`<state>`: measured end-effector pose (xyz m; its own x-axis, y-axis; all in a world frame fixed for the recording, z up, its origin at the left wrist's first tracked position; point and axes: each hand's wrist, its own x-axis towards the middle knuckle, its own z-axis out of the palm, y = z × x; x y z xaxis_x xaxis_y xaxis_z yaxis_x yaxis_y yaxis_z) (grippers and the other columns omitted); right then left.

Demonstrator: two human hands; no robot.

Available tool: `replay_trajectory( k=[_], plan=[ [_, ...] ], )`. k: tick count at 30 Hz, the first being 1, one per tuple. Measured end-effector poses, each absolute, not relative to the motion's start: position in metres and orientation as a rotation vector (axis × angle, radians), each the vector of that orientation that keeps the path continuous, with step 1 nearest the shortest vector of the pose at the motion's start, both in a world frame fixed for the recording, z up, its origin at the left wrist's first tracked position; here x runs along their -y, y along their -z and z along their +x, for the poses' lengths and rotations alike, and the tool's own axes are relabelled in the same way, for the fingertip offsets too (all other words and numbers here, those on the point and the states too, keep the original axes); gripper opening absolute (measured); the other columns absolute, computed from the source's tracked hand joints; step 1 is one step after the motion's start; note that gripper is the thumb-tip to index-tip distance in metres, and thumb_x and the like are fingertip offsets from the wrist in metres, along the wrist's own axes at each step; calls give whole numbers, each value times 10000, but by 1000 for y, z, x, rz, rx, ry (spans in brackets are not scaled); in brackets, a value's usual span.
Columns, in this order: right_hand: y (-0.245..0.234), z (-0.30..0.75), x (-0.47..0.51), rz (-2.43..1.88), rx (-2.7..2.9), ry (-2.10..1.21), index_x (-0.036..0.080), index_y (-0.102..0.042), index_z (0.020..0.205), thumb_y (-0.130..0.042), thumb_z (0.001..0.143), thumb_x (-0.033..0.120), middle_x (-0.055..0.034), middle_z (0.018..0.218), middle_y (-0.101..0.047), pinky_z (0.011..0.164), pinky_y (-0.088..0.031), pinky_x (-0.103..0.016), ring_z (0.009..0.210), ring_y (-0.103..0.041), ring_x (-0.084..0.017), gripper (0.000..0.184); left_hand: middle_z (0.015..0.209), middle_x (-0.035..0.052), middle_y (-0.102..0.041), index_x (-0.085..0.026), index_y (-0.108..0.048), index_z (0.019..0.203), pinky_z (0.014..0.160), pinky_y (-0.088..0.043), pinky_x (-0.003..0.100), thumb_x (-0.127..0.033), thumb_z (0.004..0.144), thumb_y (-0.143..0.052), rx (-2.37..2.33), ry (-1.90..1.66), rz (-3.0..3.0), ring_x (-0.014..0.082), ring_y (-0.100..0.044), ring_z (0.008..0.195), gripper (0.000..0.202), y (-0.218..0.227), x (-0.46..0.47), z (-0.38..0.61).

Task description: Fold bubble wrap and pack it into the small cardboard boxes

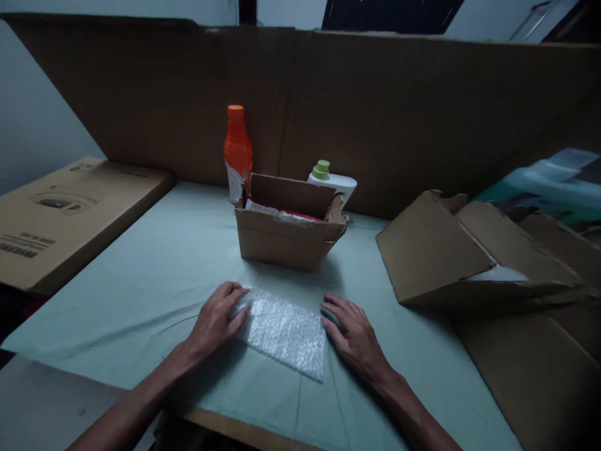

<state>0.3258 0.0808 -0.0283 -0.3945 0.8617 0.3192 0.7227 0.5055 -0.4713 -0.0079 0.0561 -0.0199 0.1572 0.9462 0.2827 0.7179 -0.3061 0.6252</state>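
Note:
A flat piece of bubble wrap (286, 332) lies on the pale green cloth, slightly askew. My left hand (218, 316) rests at its left end, thumb and fingertips touching the edge with a gap between them. At the opposite end, my right hand (350, 332) has its fingers apart, close beside the right edge; whether it touches the wrap I cannot tell. Just beyond the wrap stands a small open cardboard box (282, 241). Something red and white (282, 212) shows inside it, mostly hidden by the front wall.
Behind the box stand an orange bottle (238, 150) and a white bottle with a green cap (335, 181). A flat printed carton (70, 207) lies at left. More open cardboard boxes (436, 250) and a teal bottle (539, 188) crowd the right. Tall cardboard (188, 94) walls the back.

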Motion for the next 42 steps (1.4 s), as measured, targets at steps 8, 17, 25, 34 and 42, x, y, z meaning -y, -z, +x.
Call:
replay_trajectory(
  k=[8,17,25,34,42],
  plan=[
    [-12,286,-166,-1408,1817,-667,149,-521,1356,-582,813,345,-149,1187,-694,772,-566,-408,924,-686,-268,580,1313,133,-604,-183,-463,1396,936,-522,415,-250,747,-630,-1548,-1436,1479,278,-592,1170,674,-28,-160,14],
    [-2,303,-143,-1391,1857,-720,192,-546,1336,-563,829,339,-121,1193,-713,799,-546,-400,940,-695,-270,527,1372,166,-569,-181,-360,1491,980,-485,470,-373,812,-611,-1800,-1230,1612,306,-584,1210,749,9,-94,2],
    [14,302,-86,-1427,2354,-602,241,-726,925,-614,881,312,-61,924,-764,832,-459,-455,891,-679,-282,140,891,80,-671,-213,-692,1006,813,-477,421,-292,876,-570,-1871,-589,2040,273,-630,879,195,29,-48,-4],
    [-12,300,-83,-1151,2226,-287,249,-562,1336,-591,947,347,-109,1312,-658,959,-470,-480,1200,-617,-300,402,1069,70,-704,-223,-556,893,939,-482,400,-97,860,-526,-1482,-1322,1986,235,-640,1088,134,-3,-33,-5],
    [-34,271,-58,-727,2673,-603,250,-541,1392,-692,881,300,-93,1295,-677,1001,-461,-443,1186,-612,-264,535,1085,47,-740,-232,-504,897,1046,-455,453,-161,945,-514,-1066,-1279,1607,235,-628,1201,87,-7,4,-32]
  ],
)
